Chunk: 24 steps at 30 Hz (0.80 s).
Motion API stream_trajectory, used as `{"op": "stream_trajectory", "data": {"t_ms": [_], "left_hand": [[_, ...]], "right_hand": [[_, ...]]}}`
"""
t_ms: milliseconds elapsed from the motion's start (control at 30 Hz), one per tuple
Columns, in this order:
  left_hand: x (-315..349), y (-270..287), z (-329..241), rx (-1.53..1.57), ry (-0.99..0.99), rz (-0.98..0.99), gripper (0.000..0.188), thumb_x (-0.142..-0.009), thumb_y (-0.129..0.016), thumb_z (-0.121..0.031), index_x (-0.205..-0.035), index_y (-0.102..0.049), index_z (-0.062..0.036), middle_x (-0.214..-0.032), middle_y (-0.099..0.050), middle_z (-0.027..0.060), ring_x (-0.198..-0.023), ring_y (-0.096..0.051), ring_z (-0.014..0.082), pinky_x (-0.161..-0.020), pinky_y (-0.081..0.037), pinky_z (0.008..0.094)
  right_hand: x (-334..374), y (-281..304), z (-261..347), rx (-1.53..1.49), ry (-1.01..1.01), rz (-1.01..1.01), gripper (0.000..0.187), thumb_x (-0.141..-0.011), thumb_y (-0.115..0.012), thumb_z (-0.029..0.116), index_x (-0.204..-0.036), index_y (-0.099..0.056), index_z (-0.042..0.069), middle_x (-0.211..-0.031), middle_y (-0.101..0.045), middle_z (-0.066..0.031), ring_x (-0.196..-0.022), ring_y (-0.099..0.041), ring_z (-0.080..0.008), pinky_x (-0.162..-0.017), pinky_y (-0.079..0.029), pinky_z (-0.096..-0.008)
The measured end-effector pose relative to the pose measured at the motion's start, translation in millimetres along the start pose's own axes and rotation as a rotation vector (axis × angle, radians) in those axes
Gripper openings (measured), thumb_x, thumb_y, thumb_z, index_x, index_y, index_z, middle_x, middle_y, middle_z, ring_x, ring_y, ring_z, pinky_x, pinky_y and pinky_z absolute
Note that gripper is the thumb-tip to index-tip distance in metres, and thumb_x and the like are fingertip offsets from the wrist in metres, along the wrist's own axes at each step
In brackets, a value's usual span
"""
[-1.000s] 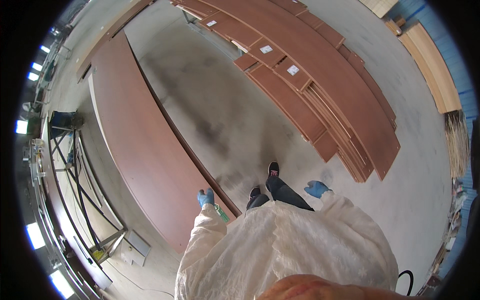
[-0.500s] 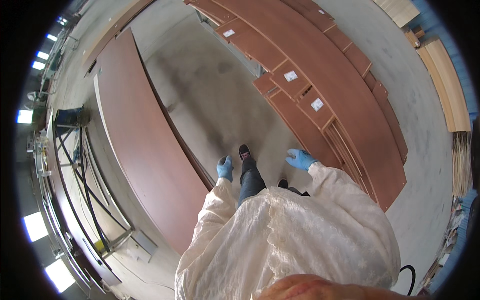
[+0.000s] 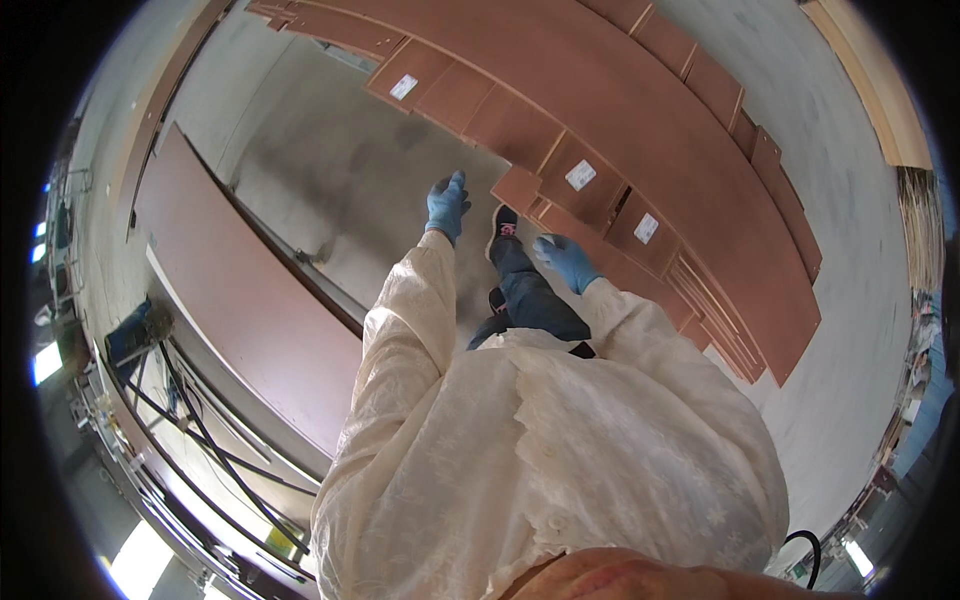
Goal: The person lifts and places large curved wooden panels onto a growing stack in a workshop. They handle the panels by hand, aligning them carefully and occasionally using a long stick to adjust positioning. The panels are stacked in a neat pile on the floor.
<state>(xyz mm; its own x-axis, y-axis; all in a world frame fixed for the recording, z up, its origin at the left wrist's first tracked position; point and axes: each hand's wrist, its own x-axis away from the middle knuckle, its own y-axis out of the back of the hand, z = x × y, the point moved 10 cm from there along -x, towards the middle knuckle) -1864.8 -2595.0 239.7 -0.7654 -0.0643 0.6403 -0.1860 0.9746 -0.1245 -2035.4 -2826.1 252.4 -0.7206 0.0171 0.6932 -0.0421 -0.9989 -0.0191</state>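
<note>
My left hand (image 3: 447,208), in a blue glove with greyish fingertips, is stretched forward over the concrete floor. Its fingers are loosely bent and apart, with nothing in them. My right hand (image 3: 568,261), gloved the same way, hangs half curled beside the nearer edge of a stack of reddish-brown boards (image 3: 640,120); I see nothing in it, and a gap separates it from my left hand. Smaller boards with white labels (image 3: 580,175) stick out from under the stack's long top panel. To the left lies a long reddish-brown panel (image 3: 240,290), apart from my left hand.
One dark shoe (image 3: 506,224) is on the floor between the stacks. A black metal frame (image 3: 190,420) stands at the left, with a dark blue item (image 3: 130,330) at its end. Pale boards (image 3: 870,80) are piled at the far right. Bare concrete (image 3: 340,130) runs between the stacks.
I have stepped forward and the view has turned, so the right stack sits closer in front of me. My left hand has swung forward and up; my right hand is nearer the stack's edge.
</note>
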Motion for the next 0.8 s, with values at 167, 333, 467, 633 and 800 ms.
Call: {"op": "stream_trajectory", "data": {"t_ms": [167,333,467,633,800], "left_hand": [[-43.4,-39.6,-89.3,-0.787,-0.336,-0.129,0.049,-0.085,-0.070,-0.036,-0.119,-0.063,-0.0021,-0.115,-0.066,0.0162,-0.100,-0.065,0.0302,-0.082,-0.052,0.0392],[-66.4,-90.7,-155.4,-1.078,-0.632,-0.100,0.059,-0.082,-0.065,-0.047,-0.120,-0.063,-0.0015,-0.112,-0.066,0.0232,-0.106,-0.062,0.0401,-0.093,-0.049,0.0451],[-118.1,-110.7,-114.3,-1.222,-0.139,0.284,0.069,-0.077,-0.067,-0.055,-0.120,-0.062,-0.0015,-0.116,-0.065,0.0241,-0.111,-0.060,0.0414,-0.095,-0.048,0.0463],[-146.3,-121.5,-99.2,-1.308,-0.083,0.428,0.072,-0.073,-0.073,-0.055,-0.117,-0.063,0.0015,-0.114,-0.066,0.0261,-0.109,-0.062,0.0421,-0.091,-0.050,0.0457],[-169.3,-115.9,-102.9,-1.162,-0.071,0.541,0.068,-0.072,-0.076,-0.053,-0.111,-0.065,0.0025,-0.110,-0.067,0.0257,-0.104,-0.064,0.0413,-0.088,-0.051,0.0441]], "right_hand": [[-76.3,-32.6,34.9,-0.773,-0.188,-0.021,0.090,-0.090,-0.059,0.058,-0.150,-0.024,0.001,-0.149,-0.038,-0.0213,-0.135,-0.042,-0.0343,-0.112,-0.035,-0.0447],[-109.9,-51.1,43.3,-1.198,-0.251,-0.283,0.088,-0.088,-0.060,0.061,-0.150,-0.026,0.009,-0.147,-0.040,-0.0147,-0.134,-0.043,-0.0317,-0.113,-0.033,-0.0436],[-113.4,-44.1,25.1,-1.474,-0.373,-0.550,0.050,-0.087,-0.069,0.050,-0.118,-0.059,0.012,-0.119,-0.064,-0.0133,-0.111,-0.062,-0.0279,-0.093,-0.054,-0.0420],[-128.3,-64.5,35.6,-1.754,-0.277,-0.533,0.030,-0.089,-0.070,0.039,-0.099,-0.065,0.012,-0.102,-0.072,-0.0120,-0.098,-0.069,-0.0258,-0.086,-0.058,-0.0419],[-167.6,-104.0,67.3,-1.517,-0.199,-0.424,0.029,-0.092,-0.065,0.039,-0.101,-0.064,0.011,-0.106,-0.071,-0.0110,-0.099,-0.069,-0.0245,-0.088,-0.056,-0.0419]]}}
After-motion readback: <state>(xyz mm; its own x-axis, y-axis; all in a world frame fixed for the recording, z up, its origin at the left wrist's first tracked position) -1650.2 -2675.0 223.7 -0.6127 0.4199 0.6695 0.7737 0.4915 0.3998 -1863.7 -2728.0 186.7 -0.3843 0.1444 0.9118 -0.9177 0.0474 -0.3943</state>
